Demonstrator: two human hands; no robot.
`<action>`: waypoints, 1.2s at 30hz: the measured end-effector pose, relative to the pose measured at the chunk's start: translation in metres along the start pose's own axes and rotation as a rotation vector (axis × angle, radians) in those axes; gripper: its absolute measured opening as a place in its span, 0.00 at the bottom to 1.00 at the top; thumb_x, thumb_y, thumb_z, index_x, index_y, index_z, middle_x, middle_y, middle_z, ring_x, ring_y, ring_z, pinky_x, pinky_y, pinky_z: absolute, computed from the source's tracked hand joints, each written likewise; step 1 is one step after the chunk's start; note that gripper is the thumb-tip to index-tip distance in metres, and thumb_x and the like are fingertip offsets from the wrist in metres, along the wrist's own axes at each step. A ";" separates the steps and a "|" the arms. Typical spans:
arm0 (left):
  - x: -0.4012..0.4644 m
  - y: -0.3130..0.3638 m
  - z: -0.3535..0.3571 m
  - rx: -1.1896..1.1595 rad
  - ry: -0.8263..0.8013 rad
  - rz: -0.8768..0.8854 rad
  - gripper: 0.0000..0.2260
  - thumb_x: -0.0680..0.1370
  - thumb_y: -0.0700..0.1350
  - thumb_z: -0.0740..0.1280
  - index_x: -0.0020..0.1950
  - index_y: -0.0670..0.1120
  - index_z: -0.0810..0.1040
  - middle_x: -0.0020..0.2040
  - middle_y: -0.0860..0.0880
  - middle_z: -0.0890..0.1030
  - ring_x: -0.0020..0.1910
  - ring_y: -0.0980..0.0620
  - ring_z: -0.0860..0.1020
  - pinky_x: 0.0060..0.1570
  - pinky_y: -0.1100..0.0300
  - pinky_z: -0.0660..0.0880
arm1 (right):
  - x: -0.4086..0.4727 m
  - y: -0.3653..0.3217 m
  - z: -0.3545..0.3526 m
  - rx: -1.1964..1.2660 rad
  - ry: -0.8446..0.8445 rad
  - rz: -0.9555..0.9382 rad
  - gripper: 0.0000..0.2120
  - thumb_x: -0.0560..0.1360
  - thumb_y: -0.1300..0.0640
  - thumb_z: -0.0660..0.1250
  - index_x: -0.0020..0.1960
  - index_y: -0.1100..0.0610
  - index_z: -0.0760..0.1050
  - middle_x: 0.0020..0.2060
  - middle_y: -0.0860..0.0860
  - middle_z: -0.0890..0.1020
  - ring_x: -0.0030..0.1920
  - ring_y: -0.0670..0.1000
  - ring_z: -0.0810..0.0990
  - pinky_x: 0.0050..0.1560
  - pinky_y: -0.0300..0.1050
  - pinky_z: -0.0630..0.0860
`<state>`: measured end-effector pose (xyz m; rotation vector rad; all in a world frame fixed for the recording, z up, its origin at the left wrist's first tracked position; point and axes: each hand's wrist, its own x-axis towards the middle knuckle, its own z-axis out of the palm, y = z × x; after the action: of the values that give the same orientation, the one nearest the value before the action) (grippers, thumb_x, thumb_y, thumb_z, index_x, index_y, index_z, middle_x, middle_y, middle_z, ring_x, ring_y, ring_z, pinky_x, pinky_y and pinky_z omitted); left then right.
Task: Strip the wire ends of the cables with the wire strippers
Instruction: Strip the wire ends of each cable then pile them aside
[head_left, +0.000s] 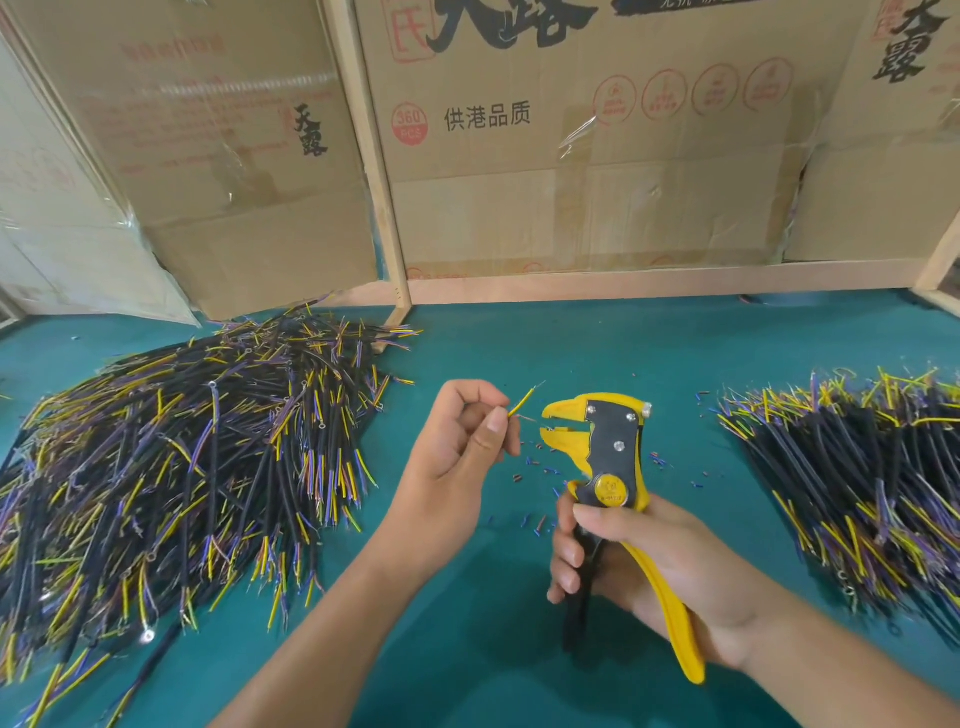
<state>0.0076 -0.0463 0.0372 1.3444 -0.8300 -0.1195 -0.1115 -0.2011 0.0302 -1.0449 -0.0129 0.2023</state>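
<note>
My left hand (457, 447) pinches a cable between thumb and fingers; only its yellow wire end (522, 402) shows, sticking up and to the right with a bare tip. My right hand (628, 556) grips the handles of the yellow and black wire strippers (613, 457). The strippers' yellow jaws (558, 426) stand apart, pointing left, just right of the wire end. A thin strand reaches from my left fingers toward the jaws. The rest of the held cable is hidden inside my left hand.
A large heap of black cables (171, 467) with yellow, blue and purple wire ends lies at the left of the green table (519, 353). A second heap (857, 478) lies at the right. Small insulation scraps (540, 473) are scattered around the strippers. Cardboard boxes (571, 156) stand behind.
</note>
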 end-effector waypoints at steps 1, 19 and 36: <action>0.000 0.000 0.001 -0.003 -0.006 0.003 0.04 0.82 0.43 0.58 0.54 0.47 0.71 0.39 0.52 0.76 0.41 0.55 0.71 0.44 0.66 0.69 | 0.000 0.000 0.000 -0.013 -0.013 -0.003 0.10 0.72 0.55 0.73 0.46 0.61 0.77 0.37 0.59 0.74 0.38 0.59 0.75 0.48 0.56 0.78; -0.005 0.002 0.006 0.016 -0.040 0.029 0.03 0.83 0.43 0.59 0.56 0.45 0.70 0.40 0.54 0.76 0.42 0.56 0.73 0.46 0.66 0.70 | -0.003 0.005 0.002 -0.002 -0.112 -0.058 0.11 0.78 0.53 0.69 0.46 0.62 0.77 0.35 0.58 0.75 0.37 0.58 0.74 0.48 0.55 0.76; -0.005 0.007 0.004 0.004 -0.023 0.043 0.03 0.83 0.44 0.60 0.54 0.47 0.70 0.41 0.51 0.76 0.43 0.55 0.73 0.47 0.66 0.70 | -0.001 0.006 0.003 0.046 -0.060 -0.049 0.09 0.74 0.55 0.72 0.47 0.62 0.78 0.36 0.60 0.76 0.37 0.59 0.76 0.48 0.55 0.77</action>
<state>-0.0008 -0.0457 0.0411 1.3306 -0.8791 -0.0997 -0.1134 -0.1960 0.0262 -0.9919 -0.0876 0.1887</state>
